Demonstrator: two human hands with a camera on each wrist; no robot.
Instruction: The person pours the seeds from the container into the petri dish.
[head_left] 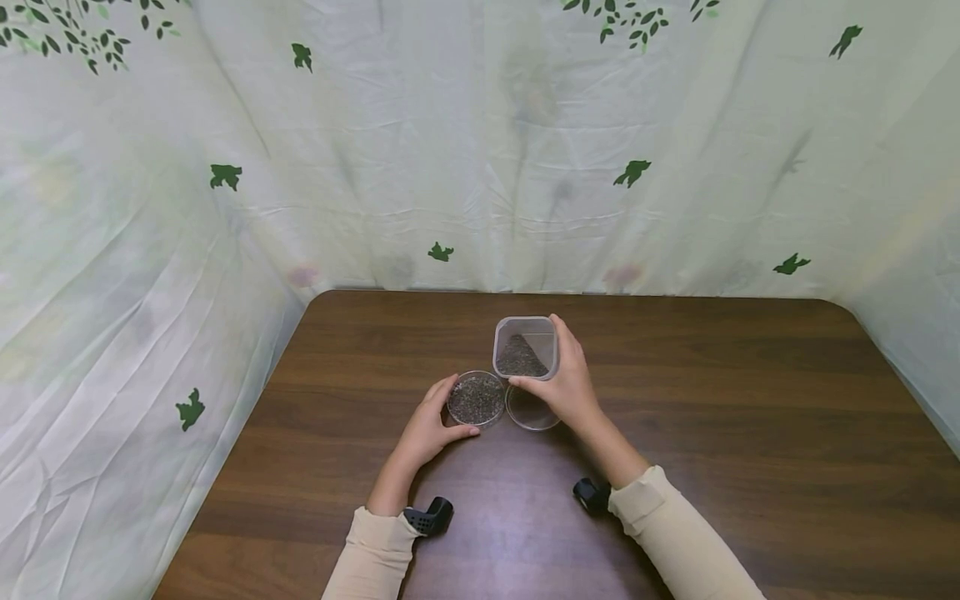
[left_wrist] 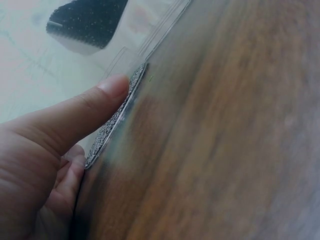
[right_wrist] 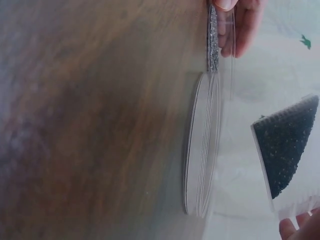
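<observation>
Overhead view: the left hand curls round the near rim of a round clear dish that lies flat on the brown table and is already covered with dark seeds.
Right hand: clamped on a squarish clear tub, held tilted just above the dishes, a wedge of the same dark seeds banked inside.
Second dish: clear, touching or nearly touching the first, partly under the right hand; it looks empty.
Progress: by my judgement about half done, one dish seeded, the other not yet.

Left wrist view: the thumb presses against the edge of the seeded dish; its speckled grey layer lies thin and even.
Tub above: a dark seed mass shows through the wall.

Right wrist view: the empty dish stands edge-on, bare and transparent, the seeded one beyond it under the other hand's fingers.
Tub: seeds slumped to one corner; the blur makes it hard to say whether any are falling.
</observation>
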